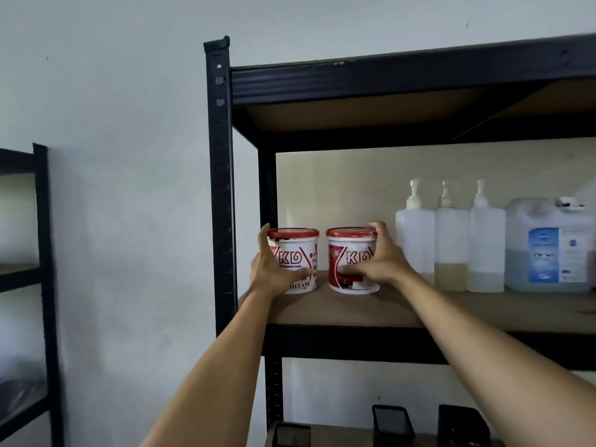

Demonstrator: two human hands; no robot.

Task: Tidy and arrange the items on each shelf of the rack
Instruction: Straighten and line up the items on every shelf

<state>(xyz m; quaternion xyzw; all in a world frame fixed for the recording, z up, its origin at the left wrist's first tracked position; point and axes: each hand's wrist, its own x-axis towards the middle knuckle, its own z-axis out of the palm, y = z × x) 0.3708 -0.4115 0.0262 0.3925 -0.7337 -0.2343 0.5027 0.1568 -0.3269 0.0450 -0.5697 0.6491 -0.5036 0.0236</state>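
Observation:
Two small white paint tubs with red lids stand side by side at the left end of a wooden shelf (pixel 338 309) in the black metal rack (pixel 222 188). My left hand (pixel 271 269) grips the left paint tub (pixel 298 253), thumb across its front. My right hand (pixel 380 259) grips the right paint tub (pixel 346 250), fingers over the lid's rim and thumb across its front. A small gap separates the two tubs.
To the right stand three clear pump bottles (pixel 451 240) in a row, then a large translucent jerrycan (pixel 551 246) with a blue label. Black mesh holders (pixel 392 424) sit on the shelf below. A second dark rack (pixel 42 285) stands at far left.

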